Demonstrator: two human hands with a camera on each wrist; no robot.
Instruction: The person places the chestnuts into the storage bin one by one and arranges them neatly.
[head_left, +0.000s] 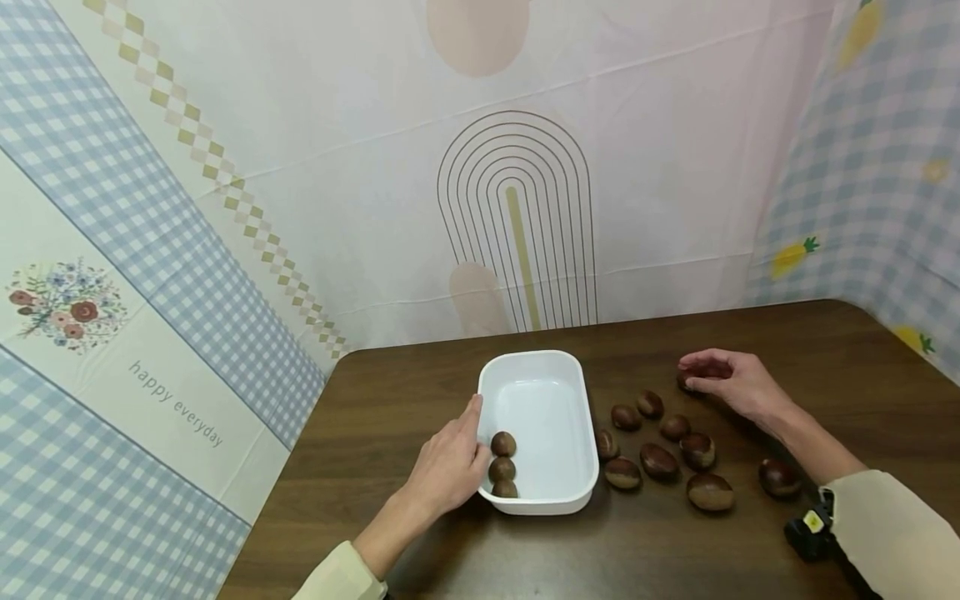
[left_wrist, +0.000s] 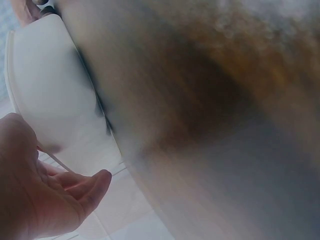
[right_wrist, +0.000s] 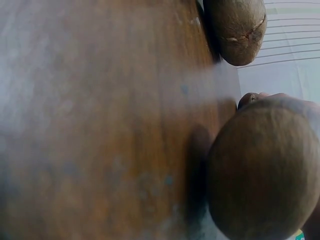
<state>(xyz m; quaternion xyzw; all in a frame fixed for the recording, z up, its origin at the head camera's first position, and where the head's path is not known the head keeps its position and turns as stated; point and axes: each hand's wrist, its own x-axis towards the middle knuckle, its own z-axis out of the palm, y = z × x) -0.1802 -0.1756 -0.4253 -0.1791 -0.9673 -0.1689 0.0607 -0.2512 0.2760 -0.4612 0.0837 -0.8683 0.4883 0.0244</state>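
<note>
My left hand (head_left: 448, 462) rests against the left side of a white rectangular dish (head_left: 589, 417), its index finger extended along the rim. In the left wrist view, the fingers of that hand (left_wrist: 47, 195) lie by the dish wall (left_wrist: 50, 75). Three brown chestnuts (head_left: 503, 444) sit in a line inside the dish, along its left wall near the front. Toward the back right of the table, my right hand (head_left: 738, 385) curls its thumb and fingers round a dark chestnut (head_left: 685, 380), which they partly hide.
Several loose chestnuts (head_left: 659, 462) lie right of the dish on the brown wooden table (head_left: 405, 383). One chestnut (head_left: 780, 477) is beside my right forearm and looms large in the right wrist view. Patterned cloth (head_left: 360, 208) hangs behind the table.
</note>
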